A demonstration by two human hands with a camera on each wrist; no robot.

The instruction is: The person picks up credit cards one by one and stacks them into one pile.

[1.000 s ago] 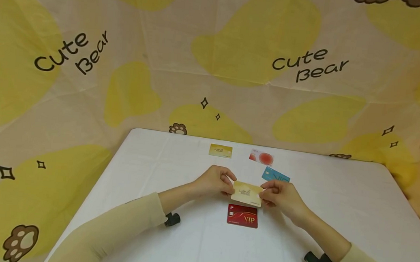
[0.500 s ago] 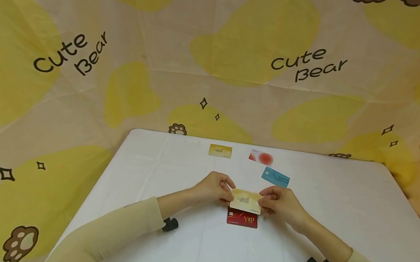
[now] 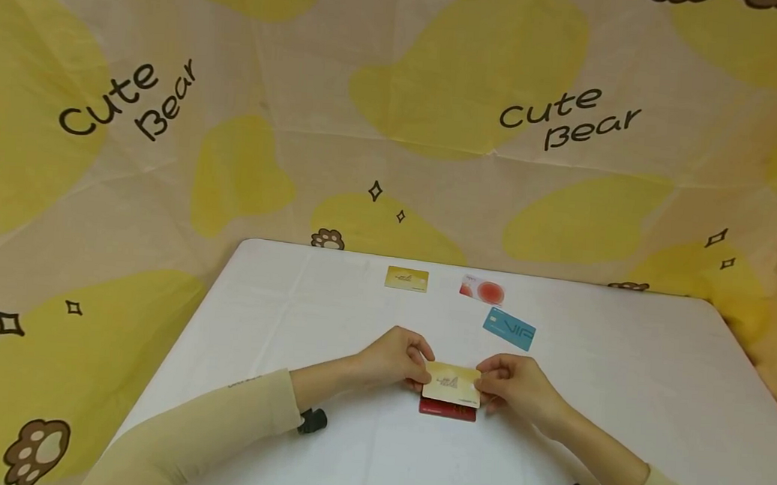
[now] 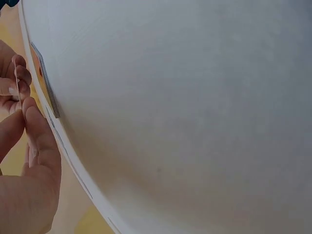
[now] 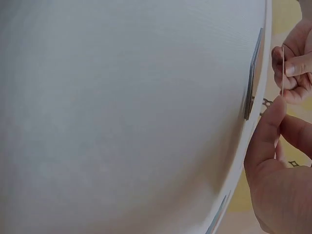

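A pale yellow card (image 3: 451, 384), thin, flat and rounded at the corners, is being pinched at its short edges by the left hand (image 3: 394, 359) and the right hand (image 3: 520, 391). In both, the fingers are being kept curled, closed to the card's thickness against the thumb. The white worktop (image 3: 332, 464) is being shown as smooth, and the soft fabric backdrop (image 3: 397, 115) is being marked by faint creases, yellow blotches and "Cute Bear" lettering.

Just below the held card, a red card (image 3: 447, 410) is lying on the worktop, its upper part being hidden from the head camera; a layered edge (image 4: 46, 80) is being shown there in the left wrist view, with a gap under the held card. Farther off, a blue VIP card (image 3: 509, 328) is lying askew, near a white card with red circles (image 3: 483, 290) and a gold card (image 3: 406, 278).

The pale yellow card's face is being turned towards the head camera, a small greyish emblem being displayed near its middle and tiny print at its lower right.
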